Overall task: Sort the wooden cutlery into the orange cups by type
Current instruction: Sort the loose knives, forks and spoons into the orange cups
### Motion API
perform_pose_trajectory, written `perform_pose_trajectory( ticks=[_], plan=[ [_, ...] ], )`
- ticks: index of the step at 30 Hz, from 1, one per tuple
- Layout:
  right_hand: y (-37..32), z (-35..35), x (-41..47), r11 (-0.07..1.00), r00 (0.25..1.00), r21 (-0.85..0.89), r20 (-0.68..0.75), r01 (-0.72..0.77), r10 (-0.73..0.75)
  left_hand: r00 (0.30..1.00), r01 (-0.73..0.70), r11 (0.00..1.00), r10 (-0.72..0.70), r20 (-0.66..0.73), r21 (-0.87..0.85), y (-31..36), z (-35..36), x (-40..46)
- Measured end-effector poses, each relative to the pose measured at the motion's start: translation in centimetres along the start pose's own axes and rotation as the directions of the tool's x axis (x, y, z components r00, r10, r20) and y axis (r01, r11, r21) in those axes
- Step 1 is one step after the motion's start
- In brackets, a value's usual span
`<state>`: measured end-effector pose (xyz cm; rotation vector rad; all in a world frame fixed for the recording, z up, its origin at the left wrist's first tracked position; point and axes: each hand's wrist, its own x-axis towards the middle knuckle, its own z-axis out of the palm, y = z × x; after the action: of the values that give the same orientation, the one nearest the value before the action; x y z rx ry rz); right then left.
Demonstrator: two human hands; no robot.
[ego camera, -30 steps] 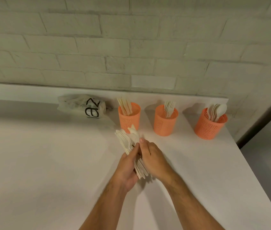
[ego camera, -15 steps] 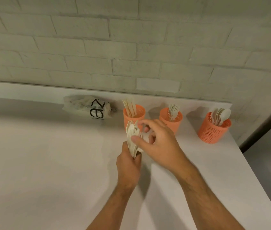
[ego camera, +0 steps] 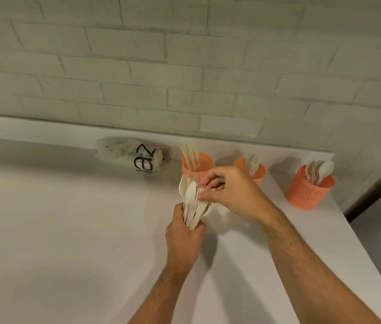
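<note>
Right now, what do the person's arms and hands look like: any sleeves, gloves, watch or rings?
Both forearms are bare to the frame edge, with no sleeves showing. The left hand and right hand wear no gloves. No watch, wristband or ring shows on either, though some fingers are partly hidden.

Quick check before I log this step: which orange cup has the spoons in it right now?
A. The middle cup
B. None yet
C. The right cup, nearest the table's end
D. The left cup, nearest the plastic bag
C: rounded spoon bowls stick up from the right cup, while the middle cup shows fork tines and the left cup holds flat knife-like pieces.
</note>
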<state>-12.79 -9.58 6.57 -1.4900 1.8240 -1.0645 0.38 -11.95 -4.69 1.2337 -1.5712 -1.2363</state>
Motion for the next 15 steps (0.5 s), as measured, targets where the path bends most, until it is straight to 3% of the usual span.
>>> perform_pose_trajectory(
  ticks=[6, 15],
  plan=[
    [0.7, -1.0, 1.0, 0.999, 0.998, 0.04, 0.063, -0.019, 0.016, 0.999, -0.008, 0.994, 0.013, 0.046, -0.112, 0.1, -0.9, 0.4],
    [0.2, -0.6, 2.0, 0.975, 0.985, -0.224, 0.168, 0.0, 0.039, 0.995, -0.009, 0.995, 0.019, 0.103, -0.095, -0.8, -1.5, 1.1]
  ],
)
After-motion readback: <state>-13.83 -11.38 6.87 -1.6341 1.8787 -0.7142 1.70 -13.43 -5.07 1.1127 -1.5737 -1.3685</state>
